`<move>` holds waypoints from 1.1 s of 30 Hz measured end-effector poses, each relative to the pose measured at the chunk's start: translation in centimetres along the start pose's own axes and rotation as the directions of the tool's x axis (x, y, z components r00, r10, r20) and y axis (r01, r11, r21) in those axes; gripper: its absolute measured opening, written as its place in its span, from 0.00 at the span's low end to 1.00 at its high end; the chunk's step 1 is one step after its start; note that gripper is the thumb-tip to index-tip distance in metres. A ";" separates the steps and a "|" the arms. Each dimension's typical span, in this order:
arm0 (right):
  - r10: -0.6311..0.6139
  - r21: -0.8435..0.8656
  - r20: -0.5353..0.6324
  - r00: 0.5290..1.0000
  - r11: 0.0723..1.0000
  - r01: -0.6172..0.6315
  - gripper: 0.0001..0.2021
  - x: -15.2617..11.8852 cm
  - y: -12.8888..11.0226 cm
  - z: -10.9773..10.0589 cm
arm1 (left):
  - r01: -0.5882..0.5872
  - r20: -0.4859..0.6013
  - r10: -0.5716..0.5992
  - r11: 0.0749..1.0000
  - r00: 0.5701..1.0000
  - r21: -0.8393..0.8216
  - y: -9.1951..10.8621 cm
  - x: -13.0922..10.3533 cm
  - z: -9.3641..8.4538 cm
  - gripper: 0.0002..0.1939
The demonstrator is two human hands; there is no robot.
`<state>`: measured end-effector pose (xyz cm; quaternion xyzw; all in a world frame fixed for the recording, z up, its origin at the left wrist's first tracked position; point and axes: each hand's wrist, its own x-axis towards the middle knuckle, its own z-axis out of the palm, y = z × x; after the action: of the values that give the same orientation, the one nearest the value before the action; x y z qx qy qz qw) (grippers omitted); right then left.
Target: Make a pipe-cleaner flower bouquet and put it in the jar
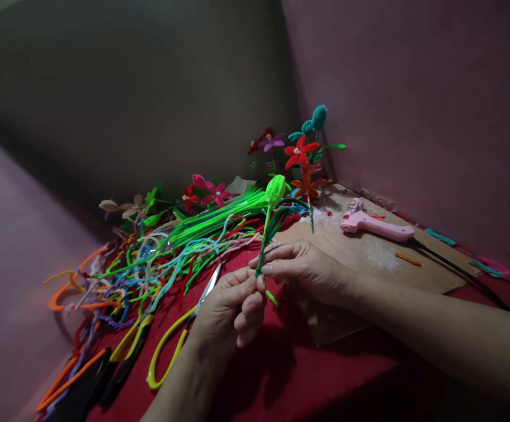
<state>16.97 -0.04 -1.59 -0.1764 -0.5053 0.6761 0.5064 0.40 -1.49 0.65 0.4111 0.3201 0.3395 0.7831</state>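
Over dark-red cloth (294, 366), our left hand (233, 302) and right hand (310, 271), fingertips closed, pinch a fuzzy lime-green bud-shaped flower (275, 191) by its stem (261, 255) (likely wrapping; continuing needs steady tension).

Two hands (237, 305); one glue gun (380, 227); one yellow scissors (163, 351); seemingly one pliers (128, 356) (dim there).
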 end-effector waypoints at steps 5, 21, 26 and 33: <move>0.046 -0.016 0.014 0.999 0.999 -0.046 0.04 0.0 -0.1 -0.2 | -0.031 -0.021 0.036 0.982 0.999 0.188 0.0 -0.2 0.2 0.08; 0.177 -0.005 -0.260 0.949 0.983 -0.184 0.04 0.1 0.1 0.4 | 0.039 0.421 0.635 -0.580 0.648 0.814 -2.2 0.1 -0.5 0.08; 0.157 -0.066 -0.299 0.941 0.981 -0.184 0.05 -0.1 -0.3 0.8 | -0.069 0.302 0.678 -0.349 0.670 0.935 -1.9 0.0 -0.3 0.07; 0.081 -0.167 -0.125 0.989 0.981 -0.102 0.03 -0.3 -0.5 0.3 | -0.128 -0.223 0.307 0.805 0.925 0.579 -0.3 -0.3 1.2 0.07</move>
<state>17.16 -0.43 -1.10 -0.2821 -0.5228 0.6408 0.4863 1.27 -2.39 1.01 0.5967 0.4720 0.3801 0.5261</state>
